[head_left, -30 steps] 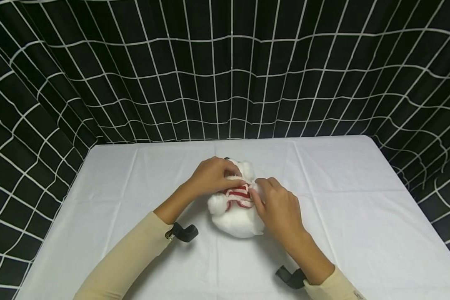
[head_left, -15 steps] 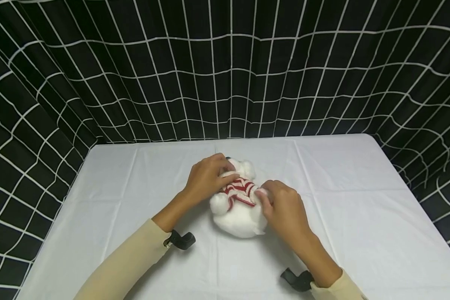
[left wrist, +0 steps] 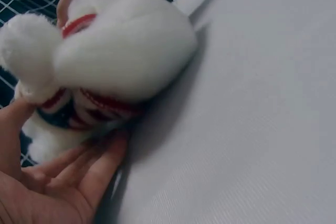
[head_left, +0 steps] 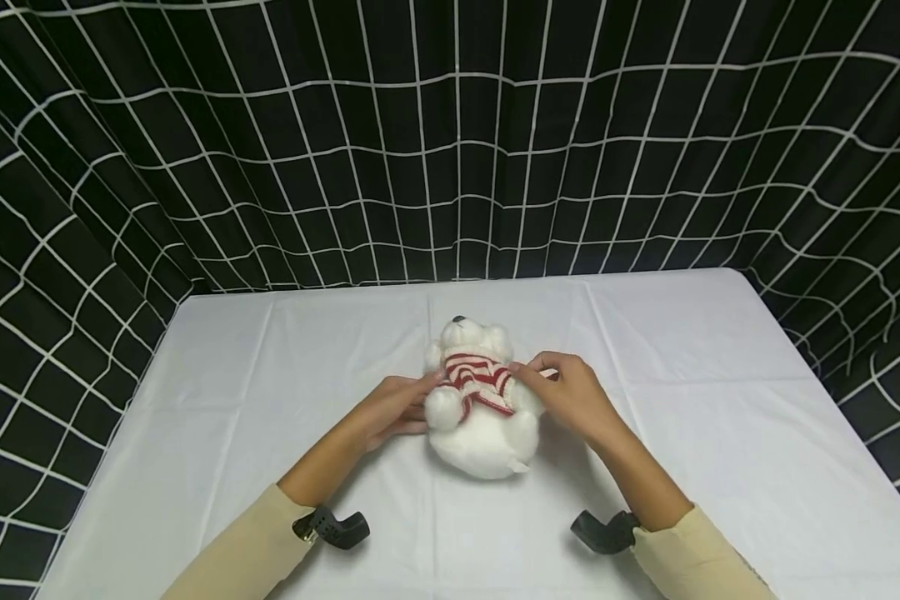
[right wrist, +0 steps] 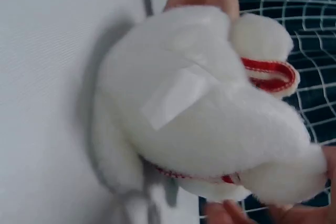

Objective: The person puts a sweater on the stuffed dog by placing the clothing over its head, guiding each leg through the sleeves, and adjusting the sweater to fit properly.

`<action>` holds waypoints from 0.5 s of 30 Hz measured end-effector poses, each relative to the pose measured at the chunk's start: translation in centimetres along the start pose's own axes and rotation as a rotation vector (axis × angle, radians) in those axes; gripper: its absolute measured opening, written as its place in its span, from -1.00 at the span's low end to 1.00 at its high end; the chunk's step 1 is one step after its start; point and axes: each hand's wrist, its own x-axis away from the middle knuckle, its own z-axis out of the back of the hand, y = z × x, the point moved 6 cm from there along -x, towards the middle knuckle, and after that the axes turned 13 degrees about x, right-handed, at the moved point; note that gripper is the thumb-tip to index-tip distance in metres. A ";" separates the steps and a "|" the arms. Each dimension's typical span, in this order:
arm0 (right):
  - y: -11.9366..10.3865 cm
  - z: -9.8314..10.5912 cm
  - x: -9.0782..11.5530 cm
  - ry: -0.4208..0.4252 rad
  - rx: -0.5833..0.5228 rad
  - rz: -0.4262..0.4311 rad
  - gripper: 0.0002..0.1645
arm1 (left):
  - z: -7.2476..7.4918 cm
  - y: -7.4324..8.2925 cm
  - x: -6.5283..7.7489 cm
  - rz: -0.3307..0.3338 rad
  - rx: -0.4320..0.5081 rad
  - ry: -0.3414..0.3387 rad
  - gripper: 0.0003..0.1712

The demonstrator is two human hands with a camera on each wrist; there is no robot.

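A white plush bear (head_left: 483, 446) in a red-and-white striped knit top (head_left: 476, 375) lies on its back on the table, its dark nose towards the far edge. At its left side my left hand (head_left: 392, 408) holds the arm area, thumb on top and fingers low along the side. Across from it, my right hand (head_left: 573, 396) pinches the bear's other arm near the sleeve. In the left wrist view the left fingers (left wrist: 100, 174) reach partly beneath the toy. A white fabric label (right wrist: 176, 97) shows on the bear in the right wrist view, where the right hand is partly cut off.
A white cloth with fold creases covers the table (head_left: 330, 333). Black curtains with a white grid (head_left: 450, 167) hang behind and at both sides. Dark wrist-camera mounts (head_left: 333, 529) stick out from both sleeves.
My left hand has moved from over the bear's head and chest down to its left side, uncovering the face. The right hand has shifted slightly right and up along the arm. The striped top lies flatter.
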 end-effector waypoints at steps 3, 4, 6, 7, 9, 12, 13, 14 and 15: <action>0.5 -1.2 -0.8 -0.244 -0.165 -0.074 -0.44 | -0.7 -0.2 -0.1 0.034 0.017 -0.055 -0.36; 0.6 -1.6 -0.9 -0.318 -0.209 -0.084 -0.41 | -0.9 -0.1 -0.1 0.037 0.014 -0.063 -0.37; 0.7 -2.2 -1.1 -0.440 -0.284 -0.099 -0.39 | -1.3 0.1 -0.1 0.041 0.019 -0.080 -0.39; 0.7 -2.3 -1.2 -0.476 -0.305 -0.098 -0.40 | -1.5 0.3 0.0 0.041 0.017 -0.083 -0.40; 0.5 -2.3 -1.2 -0.505 -0.331 -0.083 -0.40 | -1.7 0.8 0.2 0.019 0.000 -0.076 -0.43; 0.0 -1.8 -1.2 -0.460 -0.349 -0.028 -0.43 | -2.0 2.3 0.7 -0.069 -0.030 -0.055 -0.49; -0.2 -1.6 -1.2 -0.430 -0.352 -0.002 -0.44 | -2.0 2.9 0.8 -0.108 -0.038 -0.045 -0.51; -0.5 -1.3 -1.2 -0.401 -0.355 0.030 -0.44 | -2.1 3.5 0.9 -0.152 -0.046 -0.039 -0.51; -0.7 -1.1 -1.3 -0.369 -0.355 0.060 -0.45 | -2.2 4.0 1.0 -0.197 -0.054 -0.036 -0.51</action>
